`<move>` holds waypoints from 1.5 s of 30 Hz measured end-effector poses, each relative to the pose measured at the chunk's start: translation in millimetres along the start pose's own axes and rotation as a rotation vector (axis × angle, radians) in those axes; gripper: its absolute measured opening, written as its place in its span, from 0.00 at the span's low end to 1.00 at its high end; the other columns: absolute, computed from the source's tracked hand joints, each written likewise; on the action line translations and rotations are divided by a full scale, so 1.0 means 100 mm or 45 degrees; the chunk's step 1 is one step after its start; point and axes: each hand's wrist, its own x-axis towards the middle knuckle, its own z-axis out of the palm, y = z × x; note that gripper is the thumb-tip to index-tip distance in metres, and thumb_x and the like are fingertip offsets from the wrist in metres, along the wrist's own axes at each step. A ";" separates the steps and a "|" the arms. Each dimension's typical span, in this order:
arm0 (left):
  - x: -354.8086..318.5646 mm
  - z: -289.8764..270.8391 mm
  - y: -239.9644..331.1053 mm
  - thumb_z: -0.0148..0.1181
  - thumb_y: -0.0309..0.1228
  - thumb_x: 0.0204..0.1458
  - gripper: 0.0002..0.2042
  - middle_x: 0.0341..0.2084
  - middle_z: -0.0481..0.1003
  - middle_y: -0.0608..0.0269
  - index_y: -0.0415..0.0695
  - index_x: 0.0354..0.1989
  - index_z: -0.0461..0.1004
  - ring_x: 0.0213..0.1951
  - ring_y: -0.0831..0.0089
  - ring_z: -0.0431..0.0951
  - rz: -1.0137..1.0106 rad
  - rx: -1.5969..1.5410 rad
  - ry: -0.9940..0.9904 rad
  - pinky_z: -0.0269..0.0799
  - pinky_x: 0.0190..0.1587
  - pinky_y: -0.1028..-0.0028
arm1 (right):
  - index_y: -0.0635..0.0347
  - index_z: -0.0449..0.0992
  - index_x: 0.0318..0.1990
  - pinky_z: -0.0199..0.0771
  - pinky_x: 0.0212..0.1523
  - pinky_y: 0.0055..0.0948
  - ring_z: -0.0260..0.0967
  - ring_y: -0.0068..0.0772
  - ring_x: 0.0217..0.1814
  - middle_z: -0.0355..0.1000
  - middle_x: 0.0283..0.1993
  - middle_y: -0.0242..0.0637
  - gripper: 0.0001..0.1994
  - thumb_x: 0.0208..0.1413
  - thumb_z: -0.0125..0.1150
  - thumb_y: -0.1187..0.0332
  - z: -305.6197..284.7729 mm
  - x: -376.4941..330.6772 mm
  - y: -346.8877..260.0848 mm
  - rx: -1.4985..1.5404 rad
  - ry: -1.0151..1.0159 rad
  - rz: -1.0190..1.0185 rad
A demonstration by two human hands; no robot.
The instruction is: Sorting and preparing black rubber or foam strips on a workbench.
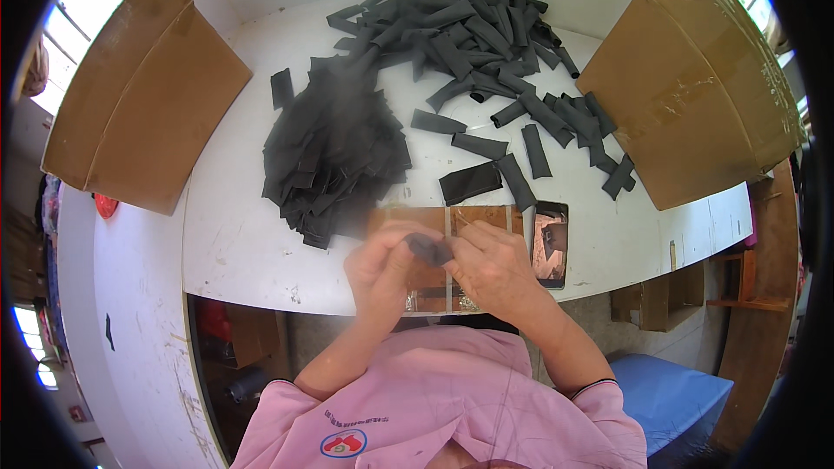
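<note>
A small dark grey piece of fabric (426, 249) is pinched between my two hands, bent and curled. My left hand (380, 267) grips its left side with thumb and fingers closed. At its right end, the fingers of my right hand (493, 267) are closed on it too. Both hands hover over a brown board (426, 280) with pale tape strips at the table's front edge. A big heap of flat dark pieces (334, 156) lies beyond my left hand. Several narrow tube-like dark pieces (537, 150) are scattered beyond my right hand, one wider flat piece (470, 183) nearest the board.
A larger pile of tube-like pieces (465, 17) sits at the back. Cardboard panels stand at the left (148, 91) and right (695, 78) of the white table (248, 252). A phone (550, 243) with a lit screen lies beside the board. A blue covered object (673, 395) is below right.
</note>
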 end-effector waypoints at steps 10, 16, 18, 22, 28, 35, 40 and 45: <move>-0.06 0.11 -0.12 0.53 0.27 0.49 0.08 0.32 0.72 0.51 0.34 0.31 0.70 0.37 0.72 0.71 -0.228 -0.339 0.010 0.68 0.38 0.75 | 0.61 0.68 0.22 0.65 0.20 0.32 0.65 0.37 0.21 0.64 0.19 0.36 0.08 0.40 0.59 0.67 0.33 -0.22 0.14 0.016 0.086 0.088; 0.10 0.09 -0.15 0.57 0.22 0.43 0.05 0.30 0.72 0.61 0.36 0.30 0.73 0.32 0.77 0.71 -0.030 0.604 -0.389 0.65 0.35 0.79 | 0.60 0.70 0.26 0.66 0.21 0.32 0.67 0.38 0.23 0.67 0.21 0.36 0.04 0.41 0.55 0.71 0.45 -0.36 0.24 0.099 0.165 -0.007; 0.06 0.05 -0.21 0.58 0.22 0.42 0.05 0.29 0.72 0.64 0.36 0.28 0.72 0.29 0.80 0.70 -0.137 0.429 -0.406 0.64 0.31 0.81 | 0.59 0.70 0.26 0.66 0.20 0.32 0.67 0.38 0.23 0.67 0.22 0.36 0.04 0.40 0.55 0.72 0.52 -0.39 0.29 0.126 0.128 0.059; 0.06 0.10 -0.07 0.57 0.19 0.39 0.06 0.29 0.72 0.61 0.36 0.28 0.72 0.29 0.79 0.70 -0.236 0.289 -0.257 0.63 0.29 0.82 | 0.59 0.70 0.25 0.67 0.21 0.33 0.67 0.39 0.22 0.67 0.21 0.37 0.03 0.39 0.53 0.72 0.44 -0.33 0.21 0.102 0.082 0.090; 0.04 0.08 -0.21 0.55 0.19 0.40 0.04 0.28 0.72 0.55 0.37 0.27 0.73 0.34 0.72 0.72 -0.113 0.479 -0.286 0.66 0.35 0.77 | 0.58 0.71 0.26 0.67 0.21 0.32 0.68 0.37 0.24 0.68 0.23 0.36 0.06 0.36 0.57 0.69 0.56 -0.42 0.26 0.060 0.061 0.074; -0.02 0.14 -0.01 0.54 0.23 0.47 0.07 0.31 0.72 0.55 0.35 0.35 0.70 0.36 0.70 0.71 -0.096 -0.072 -0.146 0.66 0.41 0.74 | 0.59 0.72 0.28 0.67 0.21 0.33 0.68 0.37 0.25 0.67 0.23 0.37 0.08 0.38 0.59 0.68 0.39 -0.31 0.18 0.068 0.096 0.152; -0.02 0.14 0.03 0.54 0.27 0.48 0.06 0.32 0.70 0.55 0.38 0.32 0.70 0.37 0.67 0.69 -0.065 -0.492 0.042 0.63 0.44 0.69 | 0.61 0.70 0.25 0.66 0.20 0.33 0.67 0.38 0.24 0.66 0.21 0.36 0.09 0.40 0.60 0.66 0.14 -0.15 0.06 0.032 0.020 0.121; -0.05 -0.03 -0.11 0.52 0.27 0.50 0.06 0.33 0.69 0.55 0.36 0.32 0.69 0.39 0.66 0.67 -0.226 -0.946 0.039 0.62 0.44 0.69 | 0.62 0.66 0.19 0.65 0.18 0.32 0.65 0.38 0.20 0.63 0.19 0.36 0.11 0.40 0.59 0.66 0.31 -0.23 0.15 -0.054 -0.112 0.088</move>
